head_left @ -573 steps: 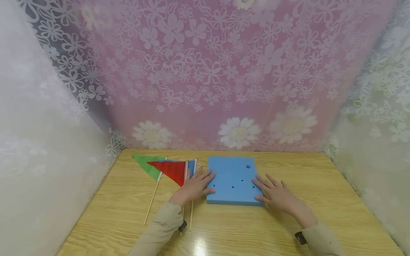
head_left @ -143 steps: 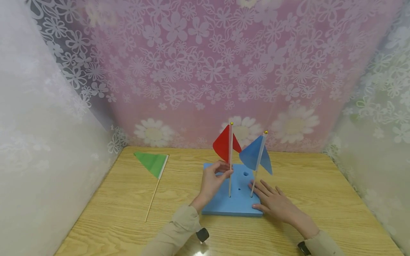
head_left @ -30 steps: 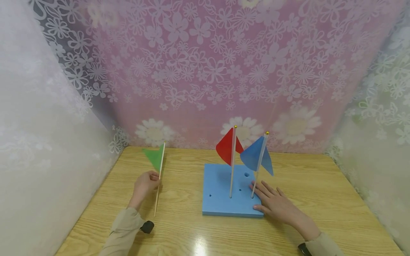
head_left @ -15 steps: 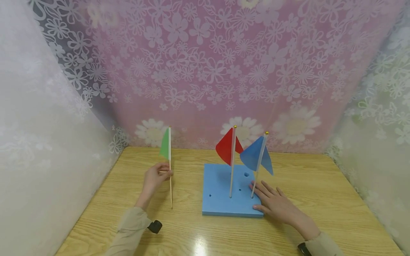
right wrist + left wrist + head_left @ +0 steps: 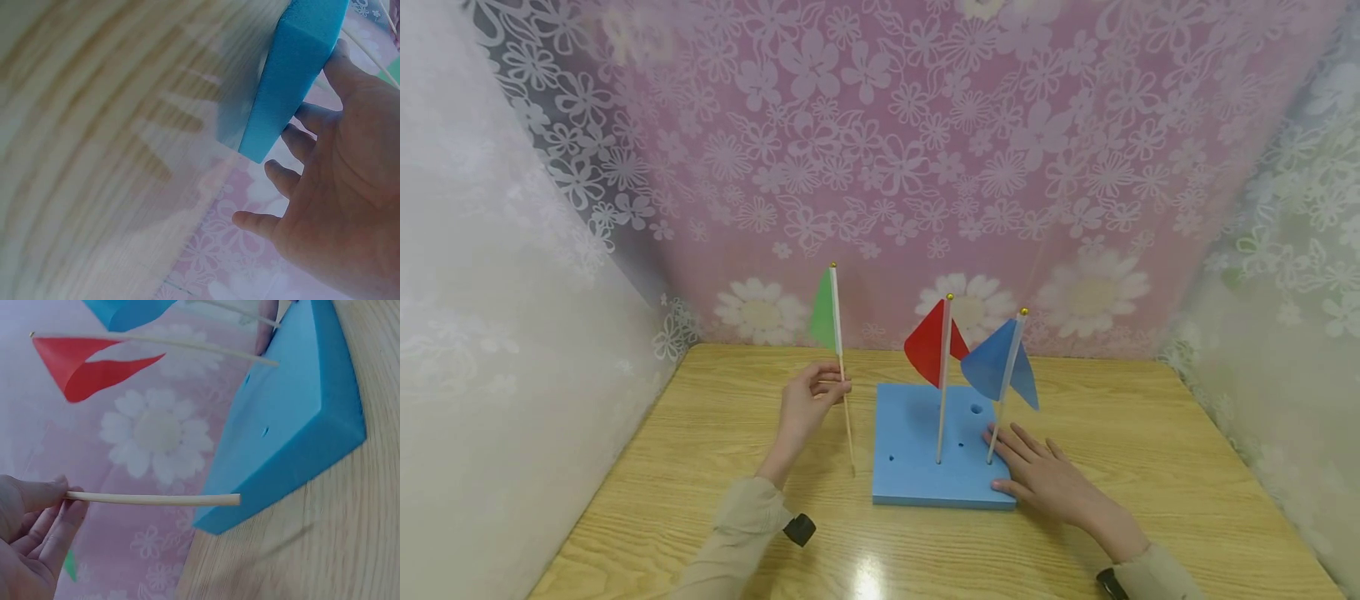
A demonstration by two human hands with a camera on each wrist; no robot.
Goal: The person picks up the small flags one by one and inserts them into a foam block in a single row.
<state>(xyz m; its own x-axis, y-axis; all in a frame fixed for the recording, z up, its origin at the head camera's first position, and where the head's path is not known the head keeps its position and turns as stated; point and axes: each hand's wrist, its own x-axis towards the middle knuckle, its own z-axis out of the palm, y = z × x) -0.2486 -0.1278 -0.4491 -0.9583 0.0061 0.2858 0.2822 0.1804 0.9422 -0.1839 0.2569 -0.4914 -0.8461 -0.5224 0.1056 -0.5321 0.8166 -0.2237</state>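
My left hand pinches the wooden stick of a green flag between thumb and fingers. The flag is held upright, slightly tilted, left of a blue foam block. In the left wrist view the stick's bare lower end overlaps the block's side, and its shadow falls on the table. My right hand lies with spread, straight fingers on the block's right edge. A red flag stands in a hole near the block's middle. A blue flag leans in a hole by my right fingertips.
The block has several other holes, among them a small hole at front left and a larger hole at back right. It sits on a wood-grain table with a flowered pink curtain behind.
The red and blue flags went from lying on the table to standing in the block. Within the last second my left hand has raised the green flag upright and carried it right; my right hand stays put.
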